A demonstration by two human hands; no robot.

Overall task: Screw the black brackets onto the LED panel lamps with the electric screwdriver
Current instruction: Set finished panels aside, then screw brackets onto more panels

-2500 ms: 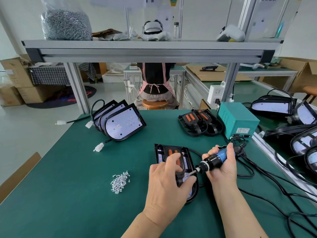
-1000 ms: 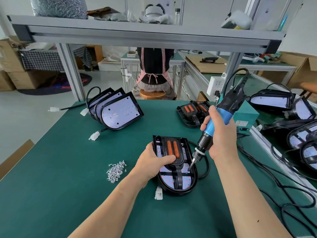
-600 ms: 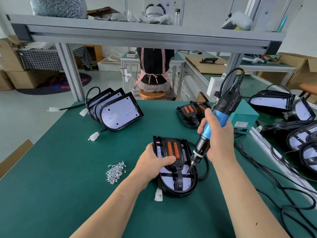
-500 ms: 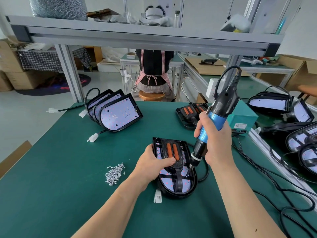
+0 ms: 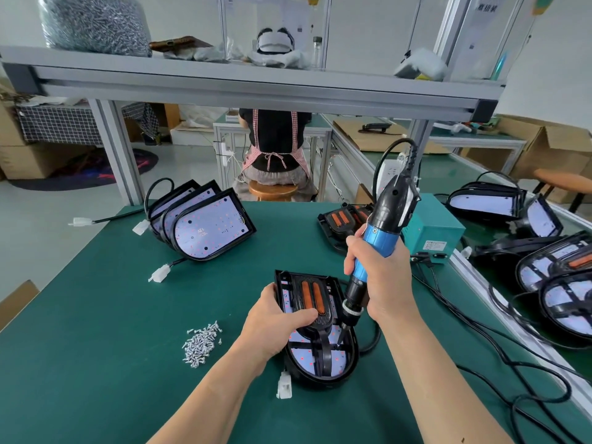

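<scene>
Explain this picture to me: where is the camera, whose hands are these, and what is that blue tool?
No machine here: these are a person's two bare hands, filmed by a camera on their head, looking down at a green table. The left hand grips an LED panel lamp, thumb across its black bracket. The right hand holds an electric screwdriver, tip down at the bracket. Loose screws lie left of the lamp; more lamps lean farther back.

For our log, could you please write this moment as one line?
left hand holds black plastic bracket on D-shaped LED panel lamp; right hand grips blue electric screwdriver; bit on lamp
</scene>
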